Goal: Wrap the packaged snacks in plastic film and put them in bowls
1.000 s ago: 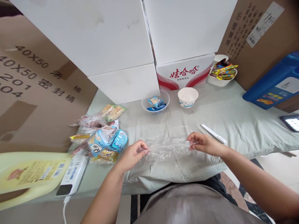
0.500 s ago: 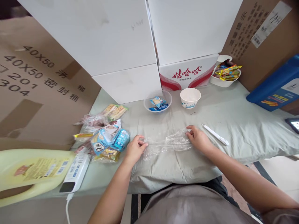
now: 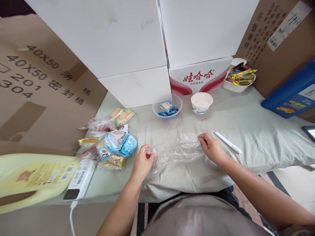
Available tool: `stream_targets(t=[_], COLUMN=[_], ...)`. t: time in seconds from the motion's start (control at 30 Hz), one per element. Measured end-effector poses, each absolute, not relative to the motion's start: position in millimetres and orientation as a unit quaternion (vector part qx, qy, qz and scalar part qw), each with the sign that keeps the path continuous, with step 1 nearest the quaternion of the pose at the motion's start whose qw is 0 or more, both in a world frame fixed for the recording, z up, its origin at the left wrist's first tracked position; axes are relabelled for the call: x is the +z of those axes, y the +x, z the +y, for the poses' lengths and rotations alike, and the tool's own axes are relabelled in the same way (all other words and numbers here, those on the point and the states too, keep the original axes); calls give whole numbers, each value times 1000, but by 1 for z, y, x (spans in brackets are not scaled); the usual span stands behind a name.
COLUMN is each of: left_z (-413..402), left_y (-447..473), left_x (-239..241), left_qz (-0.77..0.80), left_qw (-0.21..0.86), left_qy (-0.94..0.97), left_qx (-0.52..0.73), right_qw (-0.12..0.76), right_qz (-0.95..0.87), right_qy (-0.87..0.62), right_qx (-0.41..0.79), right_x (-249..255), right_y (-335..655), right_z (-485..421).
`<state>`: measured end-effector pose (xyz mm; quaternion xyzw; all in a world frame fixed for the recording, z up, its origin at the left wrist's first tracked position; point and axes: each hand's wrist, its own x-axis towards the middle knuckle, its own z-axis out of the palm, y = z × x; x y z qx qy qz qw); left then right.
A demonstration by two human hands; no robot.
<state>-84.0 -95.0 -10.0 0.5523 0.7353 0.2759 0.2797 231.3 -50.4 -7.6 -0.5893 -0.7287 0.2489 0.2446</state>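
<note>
From where I stand, a brown carton (image 3: 46, 82) rises past the left end of the green-clothed surface (image 3: 261, 134), and a pale yellow jug (image 3: 14, 165) lies on its side by the near left corner. Just beside it a white device (image 3: 85, 178) sits close to the near edge, a white cable (image 3: 72, 218) hanging off it. Next comes a loose heap of wrapped snacks (image 3: 108, 147) towards the left edge. The person's left hand (image 3: 142, 164) is near the front edge, thumb and forefinger curled towards each other at one end of some clear plastic wrap (image 3: 177, 152); I cannot tell whether they grip it. The wrap itself lies crumpled and spread out between the two hands, near the middle of the front edge. Behind it, towards the back edge, a clear bowl (image 3: 155, 111) holds blue packets (image 3: 167, 106), and a white paper bowl (image 3: 200, 105) stands upright just right of that. The right hand (image 3: 213, 149) pinches the wrap's other end between thumb and forefinger. A white cutter (image 3: 227, 142) lies slantwise near that hand. A white tub (image 3: 235, 87) of yellow-wrapped snacks (image 3: 242, 77) fills the back right corner, and a blue jug (image 3: 286, 98) leans near the right end.
</note>
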Motion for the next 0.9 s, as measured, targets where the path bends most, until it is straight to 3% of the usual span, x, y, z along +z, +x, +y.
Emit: stream_targets(t=[0.17, 0.33, 0.53, 0.77, 0.9], left_z=[-97, -105, -114, -121, -116], left_y=[-86, -61, -25, -31, -25], left_x=[-13, -2, -17, -35, -17], left_qz=[768, 707, 482, 486, 497], left_qw=[156, -23, 78, 95, 77], left_qy=[585, 665, 868, 868, 862], left_qx=[210, 240, 96, 44, 67], right_qw=[169, 146, 137, 99, 168], right_qz=[-720, -722, -713, -690, -756], right_qy=[-632, -645, -660, -697, -630], right_qx=[230, 203, 193, 169, 62], right_x=[-16, -17, -10, -6, 1], right_y=[226, 222, 220, 237, 229], right_z=[-46, -44, -37, -15, -27])
